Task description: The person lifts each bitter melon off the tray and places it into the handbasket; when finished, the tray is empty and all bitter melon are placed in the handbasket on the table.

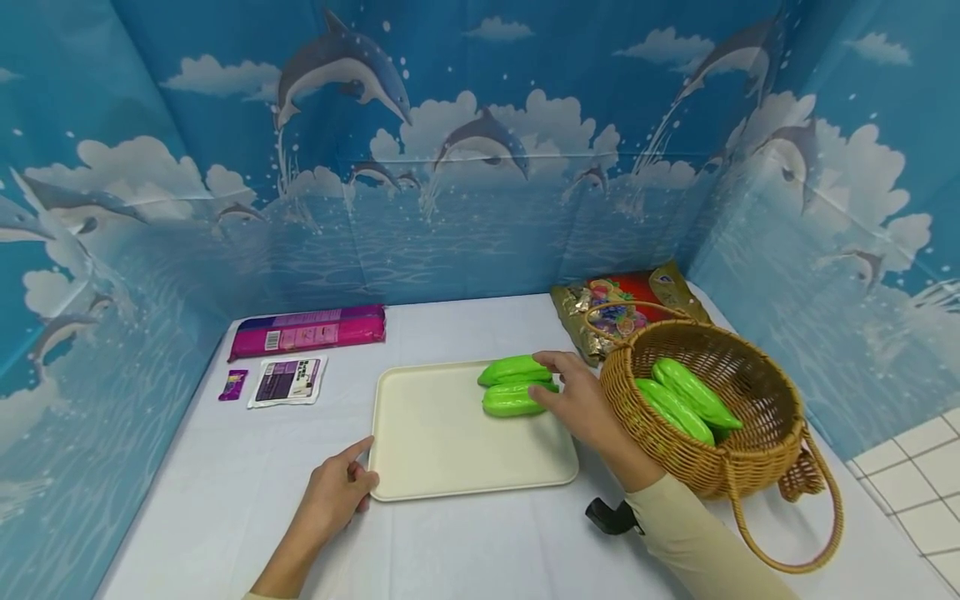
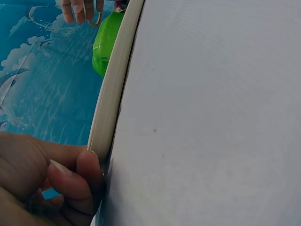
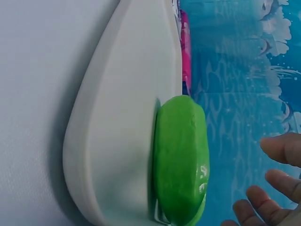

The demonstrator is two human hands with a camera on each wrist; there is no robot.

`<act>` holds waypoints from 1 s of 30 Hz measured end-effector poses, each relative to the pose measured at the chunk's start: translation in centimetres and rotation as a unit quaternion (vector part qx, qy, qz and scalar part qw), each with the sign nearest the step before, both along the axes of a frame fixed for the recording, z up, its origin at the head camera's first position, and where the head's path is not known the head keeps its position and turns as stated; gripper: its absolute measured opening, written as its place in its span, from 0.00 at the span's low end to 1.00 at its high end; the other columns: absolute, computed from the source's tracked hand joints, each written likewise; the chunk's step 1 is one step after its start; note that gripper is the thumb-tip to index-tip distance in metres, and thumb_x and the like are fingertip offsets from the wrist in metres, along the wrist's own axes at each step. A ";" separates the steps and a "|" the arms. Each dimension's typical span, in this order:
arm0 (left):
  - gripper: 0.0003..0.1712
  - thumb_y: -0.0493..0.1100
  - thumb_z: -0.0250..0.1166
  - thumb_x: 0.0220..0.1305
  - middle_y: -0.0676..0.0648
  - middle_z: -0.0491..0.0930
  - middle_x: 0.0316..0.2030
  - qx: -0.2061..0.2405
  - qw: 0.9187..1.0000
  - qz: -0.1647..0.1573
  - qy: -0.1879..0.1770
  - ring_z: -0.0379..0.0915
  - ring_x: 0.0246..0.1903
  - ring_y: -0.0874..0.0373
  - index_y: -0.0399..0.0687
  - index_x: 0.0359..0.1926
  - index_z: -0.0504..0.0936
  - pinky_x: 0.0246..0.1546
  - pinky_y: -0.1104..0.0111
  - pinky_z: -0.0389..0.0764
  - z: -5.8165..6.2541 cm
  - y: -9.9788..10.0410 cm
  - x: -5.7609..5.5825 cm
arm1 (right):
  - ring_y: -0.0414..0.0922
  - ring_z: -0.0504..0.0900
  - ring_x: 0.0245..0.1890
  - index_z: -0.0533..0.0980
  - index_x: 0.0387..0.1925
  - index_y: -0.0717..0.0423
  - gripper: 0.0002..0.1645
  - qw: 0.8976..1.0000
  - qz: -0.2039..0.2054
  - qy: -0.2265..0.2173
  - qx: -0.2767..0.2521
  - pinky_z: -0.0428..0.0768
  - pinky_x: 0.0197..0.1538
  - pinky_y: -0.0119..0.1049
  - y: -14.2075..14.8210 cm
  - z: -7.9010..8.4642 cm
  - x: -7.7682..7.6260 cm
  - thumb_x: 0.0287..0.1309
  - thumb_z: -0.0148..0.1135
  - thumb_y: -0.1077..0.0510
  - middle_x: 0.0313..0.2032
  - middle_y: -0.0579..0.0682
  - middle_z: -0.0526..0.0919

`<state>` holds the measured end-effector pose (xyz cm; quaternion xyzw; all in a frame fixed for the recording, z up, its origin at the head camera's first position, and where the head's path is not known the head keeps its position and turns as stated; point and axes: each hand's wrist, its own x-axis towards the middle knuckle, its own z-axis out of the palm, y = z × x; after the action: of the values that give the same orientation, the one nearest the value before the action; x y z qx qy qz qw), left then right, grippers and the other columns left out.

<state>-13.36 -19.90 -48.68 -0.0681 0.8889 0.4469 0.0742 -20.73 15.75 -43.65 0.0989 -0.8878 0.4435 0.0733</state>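
Note:
A cream rectangular tray (image 1: 442,450) lies on the white table, its left front corner gripped by my left hand (image 1: 333,496). In the left wrist view, curled fingertips (image 2: 88,162) meet the tray's rim (image 2: 117,70). Two long, glossy green vegetables, a rear one (image 1: 513,369) and a front one (image 1: 513,400), lie side by side at the tray's back right. Above their right ends is my right hand (image 1: 581,404), fingers spread. The right wrist view shows a gap between those fingers (image 3: 263,205) and the green vegetable (image 3: 181,155).
A wicker basket (image 1: 667,462) with more green vegetables (image 1: 693,392) stands right of the tray. Behind it is a gold-and-red bag (image 1: 652,287). Pink packs (image 1: 322,333), a white-and-purple sachet (image 1: 288,382) and a small purple packet (image 1: 233,385) lie at left. A dolphin-print curtain (image 1: 465,225) surrounds the table.

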 end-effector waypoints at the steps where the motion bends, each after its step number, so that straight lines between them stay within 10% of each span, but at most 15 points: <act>1: 0.35 0.34 0.66 0.64 0.48 0.75 0.24 0.001 1.000 0.001 -0.001 0.69 0.15 0.58 0.39 0.72 0.70 0.12 0.68 0.70 0.0 0.0 0.0 | 0.58 0.76 0.59 0.75 0.63 0.59 0.31 1.000 -0.002 -0.003 0.004 0.75 0.61 0.57 0.1 -0.1 -0.1 0.59 0.70 0.57 0.59 0.60 0.77; 30: 0.34 0.33 0.66 0.63 0.48 0.74 0.25 0.001 1.000 -0.002 0.015 0.68 0.16 0.59 0.40 0.71 0.72 0.13 0.68 0.69 0.0 0.1 0.0 | 0.62 0.69 0.63 0.76 0.63 0.60 0.33 0.995 0.009 -0.051 0.083 0.72 0.65 0.57 -0.8 -2.9 -1.1 0.54 0.74 0.60 0.62 0.62 0.75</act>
<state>-13.40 -19.84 -48.70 -0.0598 0.8895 0.4488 0.0613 -21.82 14.96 -46.57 0.0899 -0.9231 0.3736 0.0160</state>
